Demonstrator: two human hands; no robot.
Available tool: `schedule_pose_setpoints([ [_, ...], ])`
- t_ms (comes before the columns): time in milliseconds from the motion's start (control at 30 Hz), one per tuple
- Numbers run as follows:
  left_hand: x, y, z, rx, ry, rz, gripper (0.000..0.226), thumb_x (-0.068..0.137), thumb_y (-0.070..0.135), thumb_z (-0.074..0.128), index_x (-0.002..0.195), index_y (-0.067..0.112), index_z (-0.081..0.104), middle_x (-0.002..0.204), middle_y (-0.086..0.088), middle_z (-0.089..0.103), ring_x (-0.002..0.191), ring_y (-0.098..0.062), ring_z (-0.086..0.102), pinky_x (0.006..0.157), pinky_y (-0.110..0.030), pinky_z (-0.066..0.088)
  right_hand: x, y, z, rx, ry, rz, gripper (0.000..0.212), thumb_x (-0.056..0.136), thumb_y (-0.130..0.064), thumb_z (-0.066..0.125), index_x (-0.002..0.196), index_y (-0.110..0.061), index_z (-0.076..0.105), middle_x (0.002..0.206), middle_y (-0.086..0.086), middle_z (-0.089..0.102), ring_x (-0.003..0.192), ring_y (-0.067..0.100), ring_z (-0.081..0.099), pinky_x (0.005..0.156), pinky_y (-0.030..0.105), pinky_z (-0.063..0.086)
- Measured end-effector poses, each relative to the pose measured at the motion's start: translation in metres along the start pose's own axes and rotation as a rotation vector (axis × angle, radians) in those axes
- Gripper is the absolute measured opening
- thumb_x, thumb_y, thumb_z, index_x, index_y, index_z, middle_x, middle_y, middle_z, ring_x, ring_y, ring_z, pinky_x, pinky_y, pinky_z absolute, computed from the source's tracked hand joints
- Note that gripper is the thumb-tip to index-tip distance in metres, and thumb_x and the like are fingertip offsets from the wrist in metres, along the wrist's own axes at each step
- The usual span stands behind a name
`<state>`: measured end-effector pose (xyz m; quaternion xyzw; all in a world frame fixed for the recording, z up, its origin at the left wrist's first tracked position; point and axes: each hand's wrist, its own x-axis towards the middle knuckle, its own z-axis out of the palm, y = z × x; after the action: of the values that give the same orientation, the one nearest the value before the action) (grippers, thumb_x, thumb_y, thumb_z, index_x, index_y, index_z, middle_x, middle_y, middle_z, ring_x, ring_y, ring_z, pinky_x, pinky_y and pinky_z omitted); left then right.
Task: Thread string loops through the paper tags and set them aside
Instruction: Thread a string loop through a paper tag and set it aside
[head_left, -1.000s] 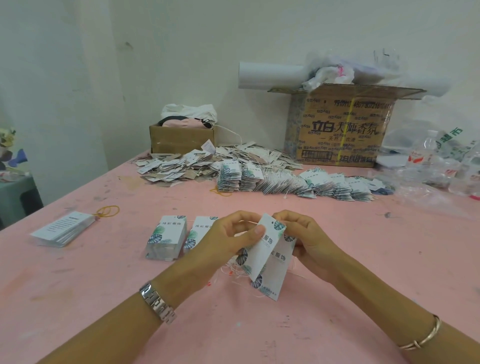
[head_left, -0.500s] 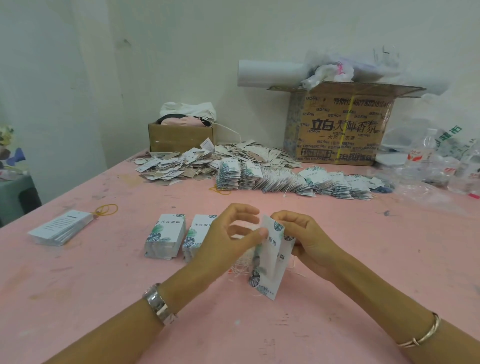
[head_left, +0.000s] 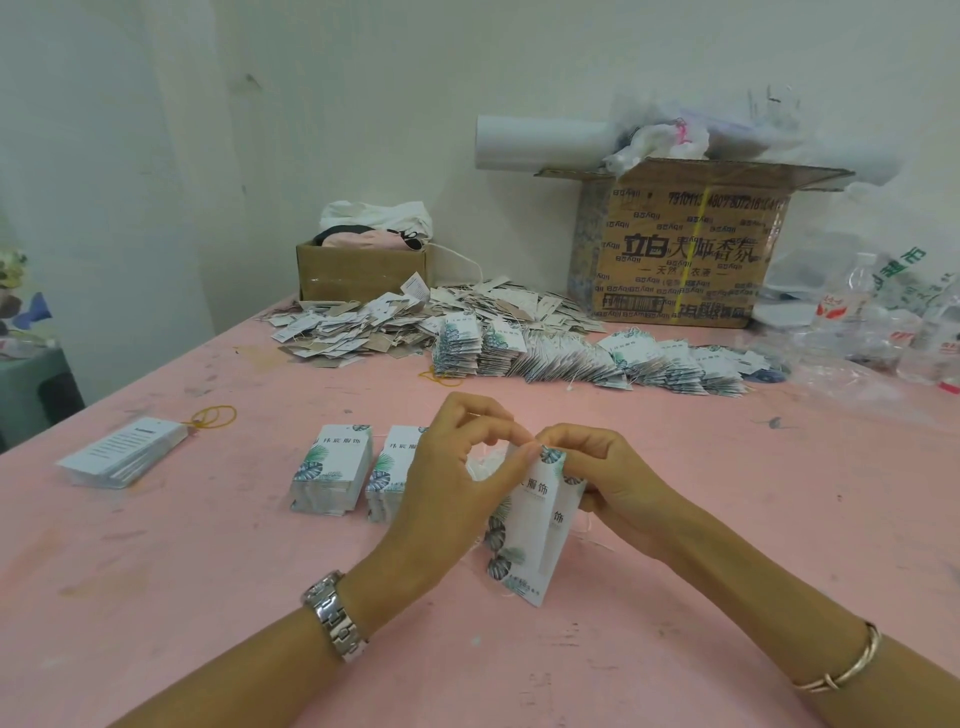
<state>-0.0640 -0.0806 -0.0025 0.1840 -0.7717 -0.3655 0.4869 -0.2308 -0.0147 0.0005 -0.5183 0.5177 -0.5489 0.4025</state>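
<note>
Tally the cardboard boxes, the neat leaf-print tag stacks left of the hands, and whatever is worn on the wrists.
Brown cardboard boxes: 2
Leaf-print paper tag stacks: 2
Wrist pieces, silver metal watch and gold bangle: 2
Total: 6

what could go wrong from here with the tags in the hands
1. The left hand and right hand pinch the paper tags at their top corner. The thin string is barely visible there, so the loop could miss a hole or slip back out.
2. The left hand sits right beside the nearer tag stack, so a sideways sweep might topple it.
3. The loose strings bunched under the hands could snag and tangle.
</note>
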Motion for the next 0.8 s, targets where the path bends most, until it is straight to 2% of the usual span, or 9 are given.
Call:
schedule_pose_setpoints([
  [100, 0.001, -0.002, 0.0, 0.049, -0.029, 0.006, 0.002, 0.089, 0.022, 0.07, 0.088, 0.02, 0.07, 0.103, 0.01, 0.053, 0.101, -0.011, 0.053, 0.088, -0.011, 0.037, 0.002, 0.0, -0.003, 0.004, -0.005, -0.002, 0.004, 0.081, -0.026, 0.071, 0.078, -0.024, 0.072, 0.067, -0.001, 0.053, 0.057, 0.011, 0.036, 0.052, 0.025, 0.022],
  [167, 0.002, -0.003, -0.001, 0.051, -0.007, -0.003, 0.003, 0.09, 0.02, 0.069, 0.088, 0.02, 0.069, 0.102, 0.01, 0.052, 0.099, -0.01, 0.052, 0.087, -0.008, 0.034, 0.006, -0.001, -0.01, 0.057, -0.004, 0.019, 0.012, 0.084, -0.028, 0.064, 0.089, -0.02, 0.072, 0.073, -0.001, 0.047, 0.056, 0.009, 0.033, 0.054, 0.027, 0.019],
  [300, 0.003, -0.004, -0.006, 0.024, 0.056, -0.002, 0.015, 0.088, 0.017, 0.071, 0.08, 0.029, 0.066, 0.099, 0.01, 0.055, 0.097, -0.008, 0.053, 0.083, -0.005, 0.033, 0.011, -0.004, -0.028, 0.289, 0.026, 0.092, 0.024, 0.086, -0.002, 0.043, 0.098, -0.007, 0.063, 0.077, 0.001, 0.052, 0.053, 0.008, 0.039, 0.048, 0.019, 0.032],
  [400, 0.003, -0.002, -0.008, -0.048, 0.087, -0.02, 0.009, 0.083, 0.036, 0.07, 0.076, 0.034, 0.065, 0.099, 0.016, 0.065, 0.095, -0.002, 0.058, 0.079, -0.007, 0.036, 0.013, -0.001, -0.041, 0.289, 0.091, 0.096, 0.031, 0.085, 0.013, 0.032, 0.092, -0.004, 0.058, 0.075, 0.005, 0.051, 0.052, 0.011, 0.039, 0.046, 0.019, 0.034],
  [467, 0.003, -0.004, -0.008, -0.12, 0.081, -0.047, 0.009, 0.084, 0.036, 0.069, 0.077, 0.032, 0.066, 0.098, 0.02, 0.071, 0.094, 0.001, 0.062, 0.084, -0.015, 0.039, 0.015, 0.001, -0.047, 0.275, 0.122, 0.1, 0.033, 0.084, 0.018, 0.033, 0.086, -0.003, 0.057, 0.073, 0.007, 0.052, 0.052, 0.012, 0.041, 0.046, 0.02, 0.035],
  [567, 0.004, -0.007, -0.006, -0.213, 0.062, -0.113, 0.011, 0.091, 0.017, 0.067, 0.081, 0.021, 0.069, 0.095, 0.014, 0.075, 0.091, -0.006, 0.068, 0.089, -0.03, 0.048, 0.017, 0.008, -0.053, 0.235, 0.152, 0.11, 0.029, 0.085, 0.02, 0.042, 0.084, -0.002, 0.06, 0.073, 0.009, 0.058, 0.054, 0.013, 0.049, 0.049, 0.021, 0.044],
  [700, 0.005, -0.007, -0.008, -0.369, 0.082, -0.141, 0.007, 0.09, 0.015, 0.065, 0.083, 0.014, 0.068, 0.087, 0.002, 0.077, 0.084, -0.01, 0.071, 0.077, -0.015, 0.051, 0.019, 0.015, -0.059, 0.184, 0.192, 0.134, 0.02, 0.085, 0.016, 0.055, 0.087, -0.001, 0.066, 0.076, 0.009, 0.068, 0.066, 0.016, 0.061, 0.06, 0.023, 0.053],
  [800, 0.006, -0.008, -0.008, -0.375, 0.096, -0.134, 0.009, 0.091, 0.01, 0.065, 0.083, 0.012, 0.068, 0.081, 0.0, 0.076, 0.079, -0.008, 0.07, 0.074, -0.012, 0.05, 0.018, 0.016, -0.063, 0.167, 0.203, 0.164, 0.017, 0.083, 0.014, 0.061, 0.088, 0.0, 0.069, 0.081, 0.011, 0.071, 0.069, 0.017, 0.066, 0.064, 0.022, 0.056],
])
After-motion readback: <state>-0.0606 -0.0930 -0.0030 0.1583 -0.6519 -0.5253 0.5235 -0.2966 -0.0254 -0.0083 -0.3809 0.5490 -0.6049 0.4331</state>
